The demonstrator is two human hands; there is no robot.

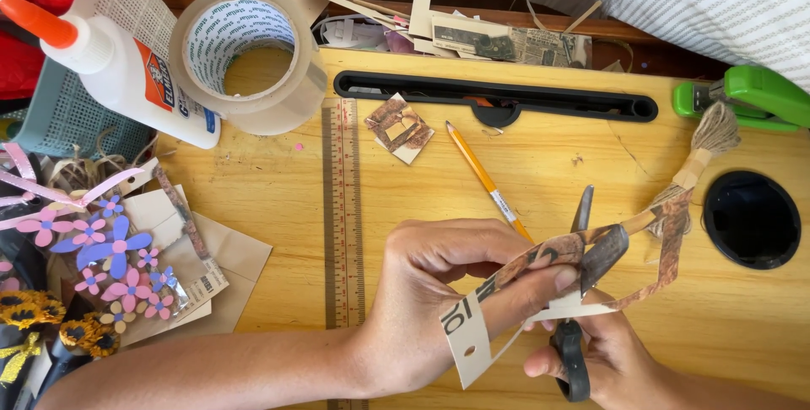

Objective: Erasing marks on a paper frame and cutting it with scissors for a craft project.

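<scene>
My left hand (439, 292) pinches a long brown-and-white paper strip (548, 258) that loops out to the right, low over the wooden desk (548, 148). My right hand (607, 359) grips the black handles of a pair of scissors (582, 292). The blades point up and stand partly apart around the strip. A yellow pencil (481, 175) lies just above my left hand, its lower end hidden behind my fingers.
A wooden ruler (342, 207) lies upright left of my hands. A tape roll (246, 54), glue bottle (118, 72) and small folded paper square (398, 127) sit further back. Paper flowers (110, 258) crowd the left; a green stapler (742, 98), twine bundle (709, 148) and round black hole (751, 218) lie right.
</scene>
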